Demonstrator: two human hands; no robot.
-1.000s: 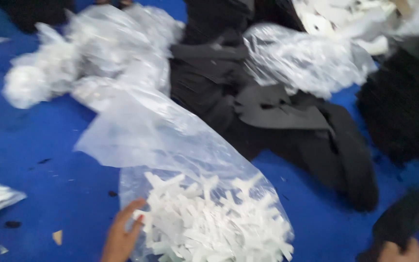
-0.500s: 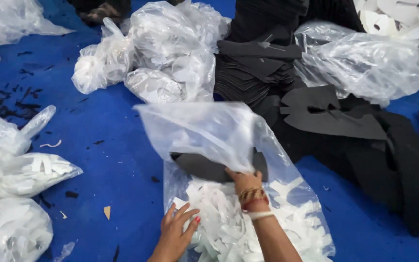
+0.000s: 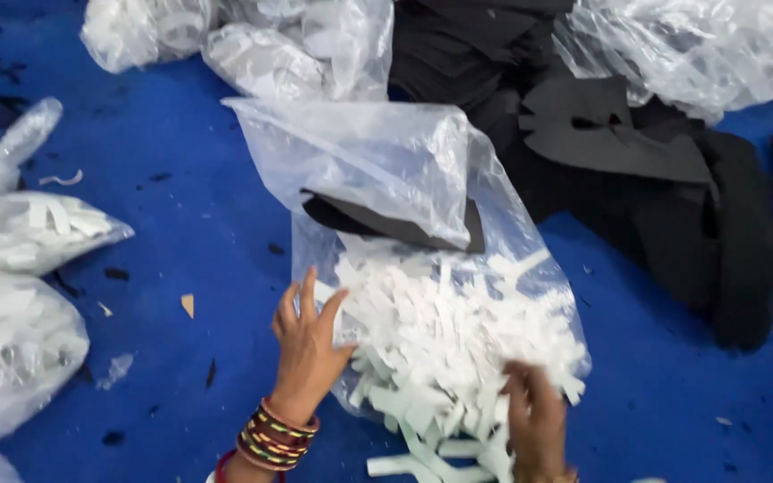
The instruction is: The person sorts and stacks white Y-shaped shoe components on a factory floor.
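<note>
Left hand (image 3: pixel 308 344) lies flat and spread against a clear plastic bag (image 3: pixel 422 224); blurred right hand (image 3: pixel 534 416), grip unclear, meets spilling white strips (image 3: pixel 440 340). Open blue floor (image 3: pixel 190 233) lies leftward.

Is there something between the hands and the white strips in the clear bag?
Partly. The left hand presses on the bag, so plastic covers the strips there. The blurred right hand touches them directly at the mouth.
</note>
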